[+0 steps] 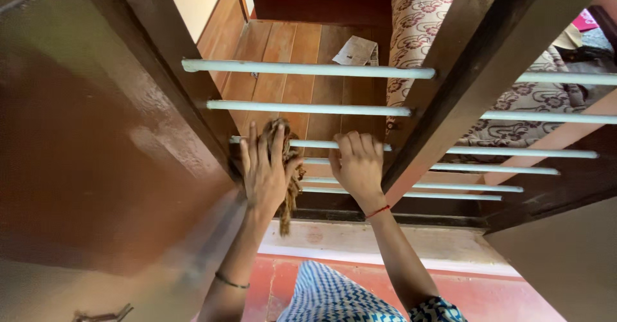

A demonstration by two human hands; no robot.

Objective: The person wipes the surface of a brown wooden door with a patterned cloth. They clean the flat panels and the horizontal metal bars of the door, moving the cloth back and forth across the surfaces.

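A window with pale horizontal bars (308, 69) set in a dark brown wooden frame (450, 84) fills the view. My left hand (263, 168) presses a brownish rag (292, 187) against a lower bar, beside the left frame post. The rag hangs down below my palm. My right hand (357, 166) grips the same bar just to the right, fingers curled over it. A red thread circles my right wrist and a thin dark bangle my left forearm.
An open brown window shutter (83, 135) stands at the left. Through the bars I see a wooden bed surface (289, 58), a folded paper (355, 51) and a patterned mattress (418, 20). Below lie a pale sill (385, 238) and a red floor (501, 296).
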